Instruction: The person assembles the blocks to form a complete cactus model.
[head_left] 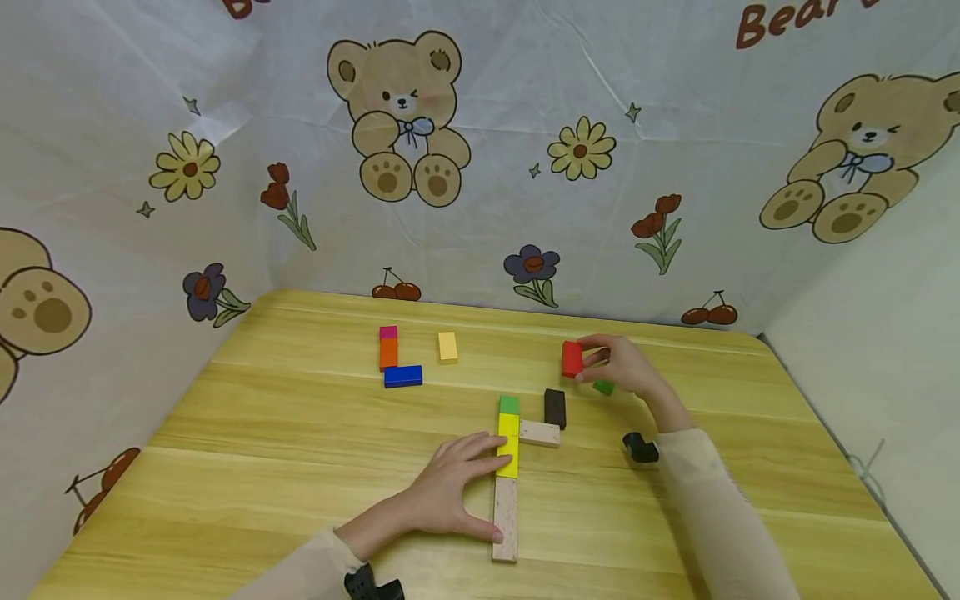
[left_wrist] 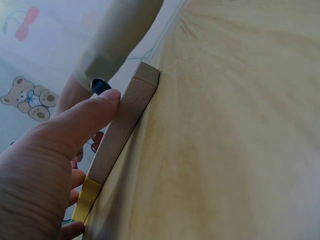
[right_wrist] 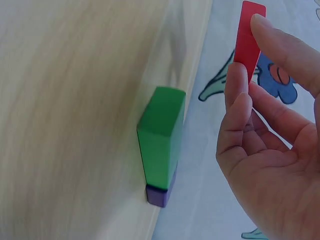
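Observation:
My right hand (head_left: 628, 367) pinches a red block (head_left: 572, 359) between thumb and fingers; in the right wrist view the red block (right_wrist: 248, 35) is held up off the table. Below that hand sits a green block (right_wrist: 159, 135), with a purple block (right_wrist: 157, 196) against its end. My left hand (head_left: 446, 485) lies spread beside a row of blocks. Its thumb touches a long plain wooden block (head_left: 506, 521), and its fingertips rest on the yellow blocks (head_left: 508, 446). A small green block (head_left: 509, 405) tops the row, and a short plain wooden block (head_left: 540, 433) juts out rightward.
A black block (head_left: 555, 408) stands just beyond the short wooden one. Further back on the left are magenta (head_left: 387, 332), orange (head_left: 388, 354) and blue (head_left: 403, 377) blocks in contact, with a pale yellow block (head_left: 447, 347) apart. A bear-printed cloth (head_left: 480, 233) hangs behind the table.

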